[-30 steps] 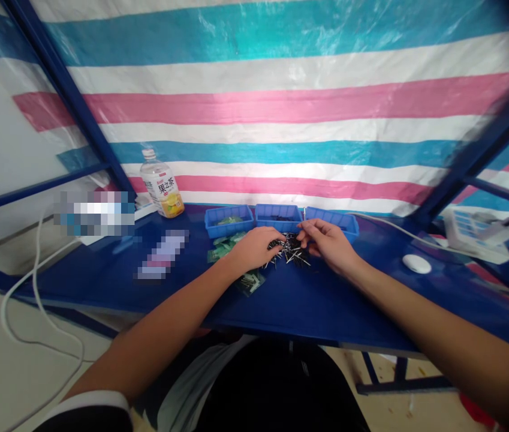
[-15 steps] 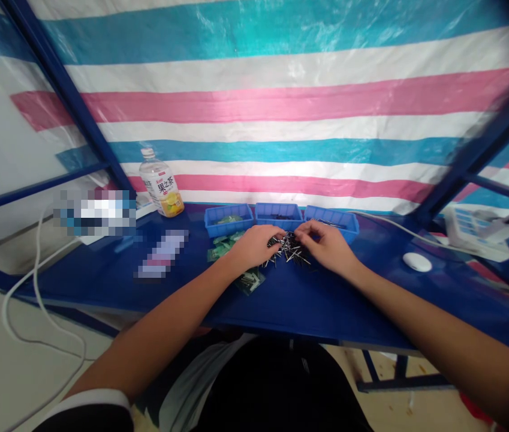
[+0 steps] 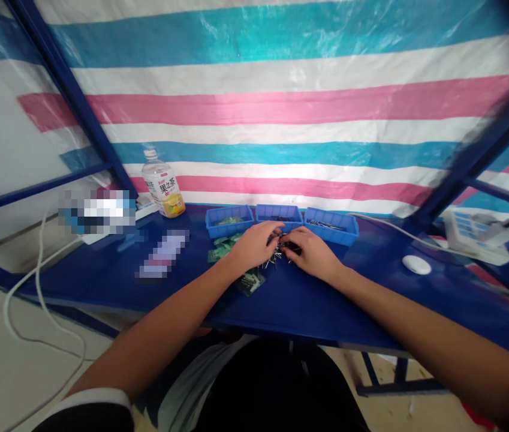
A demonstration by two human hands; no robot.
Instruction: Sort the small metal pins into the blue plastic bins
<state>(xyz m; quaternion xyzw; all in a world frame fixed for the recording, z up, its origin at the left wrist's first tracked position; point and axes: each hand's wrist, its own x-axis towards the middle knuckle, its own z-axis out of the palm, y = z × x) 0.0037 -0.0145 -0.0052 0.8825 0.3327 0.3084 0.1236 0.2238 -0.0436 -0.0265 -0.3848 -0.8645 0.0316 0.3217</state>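
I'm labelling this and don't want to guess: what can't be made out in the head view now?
All in the head view:
Whether the left hand or right hand grips anything: the hands themselves hide it.
Single pieces in the shiny pile: too small, partly covered by hands.
Pale item in front of the bottle: masked by pixel blocks.

We held left forearm [image 3: 168,315] slanting up rightward, right forearm [image 3: 416,321] slanting up leftward, both bare. Our left hand [image 3: 255,246] and right hand [image 3: 312,253] nearly met mid-view, palm-down, thumbs [image 3: 292,256] inward, fingers [image 3: 273,225] curled; grip too small to tell.
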